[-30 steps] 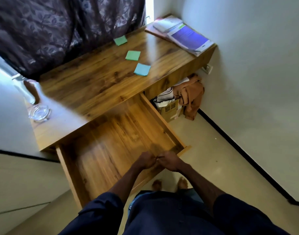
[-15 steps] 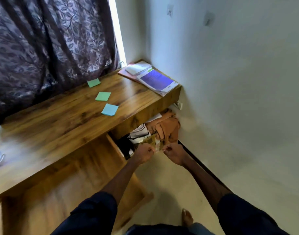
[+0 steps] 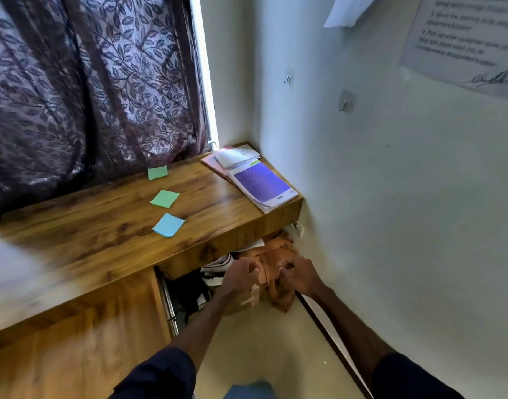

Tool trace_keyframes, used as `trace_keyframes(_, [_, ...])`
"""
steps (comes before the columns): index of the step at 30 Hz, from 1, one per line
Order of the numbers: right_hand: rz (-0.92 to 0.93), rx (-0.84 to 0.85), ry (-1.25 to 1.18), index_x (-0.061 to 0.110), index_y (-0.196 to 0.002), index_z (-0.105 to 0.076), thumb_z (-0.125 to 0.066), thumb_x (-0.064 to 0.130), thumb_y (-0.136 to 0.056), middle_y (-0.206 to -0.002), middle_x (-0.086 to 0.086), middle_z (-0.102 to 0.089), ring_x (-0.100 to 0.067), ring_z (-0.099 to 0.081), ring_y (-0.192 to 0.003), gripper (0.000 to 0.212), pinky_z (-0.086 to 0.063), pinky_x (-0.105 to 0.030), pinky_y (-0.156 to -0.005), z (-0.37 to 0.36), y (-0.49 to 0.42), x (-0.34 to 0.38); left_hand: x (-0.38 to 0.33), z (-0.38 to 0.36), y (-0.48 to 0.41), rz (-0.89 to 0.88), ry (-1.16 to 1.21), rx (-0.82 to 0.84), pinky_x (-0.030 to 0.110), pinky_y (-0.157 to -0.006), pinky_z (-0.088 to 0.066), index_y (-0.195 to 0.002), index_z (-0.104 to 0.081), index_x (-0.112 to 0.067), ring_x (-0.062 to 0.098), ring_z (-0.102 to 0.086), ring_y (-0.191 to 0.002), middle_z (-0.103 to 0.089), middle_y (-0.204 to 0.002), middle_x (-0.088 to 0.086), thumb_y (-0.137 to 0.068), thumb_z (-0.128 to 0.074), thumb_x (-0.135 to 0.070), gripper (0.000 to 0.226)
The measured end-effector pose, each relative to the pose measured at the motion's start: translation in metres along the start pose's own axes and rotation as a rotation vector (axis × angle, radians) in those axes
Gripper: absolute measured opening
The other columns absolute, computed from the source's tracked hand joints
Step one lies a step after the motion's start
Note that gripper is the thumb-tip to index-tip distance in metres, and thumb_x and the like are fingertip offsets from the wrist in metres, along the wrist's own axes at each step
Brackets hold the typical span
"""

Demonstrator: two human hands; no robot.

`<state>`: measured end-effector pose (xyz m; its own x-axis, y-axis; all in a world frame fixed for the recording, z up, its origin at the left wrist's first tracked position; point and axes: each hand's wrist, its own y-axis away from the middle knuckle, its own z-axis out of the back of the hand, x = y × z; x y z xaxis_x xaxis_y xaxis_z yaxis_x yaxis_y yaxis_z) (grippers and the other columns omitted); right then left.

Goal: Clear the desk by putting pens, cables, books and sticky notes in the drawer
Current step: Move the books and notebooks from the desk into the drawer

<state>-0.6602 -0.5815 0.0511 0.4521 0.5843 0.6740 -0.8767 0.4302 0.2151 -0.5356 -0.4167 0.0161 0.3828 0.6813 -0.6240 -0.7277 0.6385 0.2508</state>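
Both hands off the drawer front, now raised before the desk edge.

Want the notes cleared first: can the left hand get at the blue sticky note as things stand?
Probably yes: the left hand hangs below the desk edge, and the blue sticky note lies uncovered near that edge.

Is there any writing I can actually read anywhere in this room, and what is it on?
None can be read.
Paper notice on the wall: several printed lines and a scrawl like a signature, too blurred to read.
Second sheet above it: no text visible.
Purple-covered book on the desk: small print at its lower corner, too small to read.
White book behind it: faint marks, unreadable.
Sticky notes: blank.
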Motion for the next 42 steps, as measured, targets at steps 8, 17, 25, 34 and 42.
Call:
trace_keyframes(8, [0.069, 0.039, 0.056, 0.022, -0.108, -0.073, -0.063, 0.032, -0.094, -0.108, 0.001, -0.071, -0.015, -0.064, -0.099, 0.020, -0.050, -0.028, -0.091, 0.015, -0.110, -0.007, -0.017, 0.041, -0.098, 0.079, 0.040, -0.096, 0.027, -0.075, -0.054, -0.094, -0.075, -0.021, 0.011, -0.066, -0.084, -0.072, -0.093, -0.005, -0.088, -0.059, -0.019, 0.018])
trace_keyframes(17, [-0.028, 0.033, 0.063, 0.012, -0.108, -0.074, -0.068, 0.019, -0.090, -0.110, -0.002, -0.073, -0.013, -0.063, -0.096, 0.020, -0.038, -0.017, -0.076, 0.045, -0.274, 0.017, -0.009, 0.087, -0.263, 0.095, 0.040, -0.069, 0.032, -0.096, -0.051, -0.126, -0.064, -0.013, 0.027, -0.064, -0.113, -0.069, -0.125, 0.008, -0.084, -0.057, -0.019, 0.043])
trace_keyframes(25, [-0.185, 0.043, 0.120, 0.001, -0.127, -0.062, -0.075, 0.016, -0.084, -0.135, -0.014, -0.061, -0.030, -0.055, -0.128, 0.047, -0.038, -0.030, -0.103, 0.042, -0.401, 0.016, 0.015, 0.105, -0.382, -0.052, -0.213, 0.022, 0.038, -0.100, -0.049, -0.131, -0.058, -0.014, 0.032, -0.059, -0.121, -0.050, -0.143, 0.010, -0.090, -0.049, -0.019, 0.042])
trace_keyframes(34, [-0.355, 0.020, 0.320, 0.001, -0.145, -0.032, -0.080, 0.050, -0.073, -0.146, -0.021, -0.040, -0.036, -0.039, -0.136, 0.100, -0.033, -0.041, -0.113, 0.042, -0.478, -0.013, 0.027, 0.079, -0.401, -0.123, -0.564, 0.131, 0.045, -0.104, -0.048, -0.144, -0.045, -0.002, 0.035, -0.039, -0.142, -0.037, -0.156, 0.019, -0.093, -0.053, -0.013, 0.053])
trace_keyframes(42, [-0.448, 0.025, 0.395, 0.010, -0.125, -0.052, -0.083, 0.068, -0.053, -0.125, -0.017, -0.058, -0.034, -0.055, -0.119, 0.098, -0.048, -0.039, -0.097, 0.061, -0.504, -0.003, 0.027, 0.075, -0.405, -0.143, -0.658, 0.135, 0.047, -0.098, -0.051, -0.144, -0.042, 0.004, 0.041, -0.040, -0.137, -0.033, -0.155, 0.026, -0.088, -0.062, -0.014, 0.062])
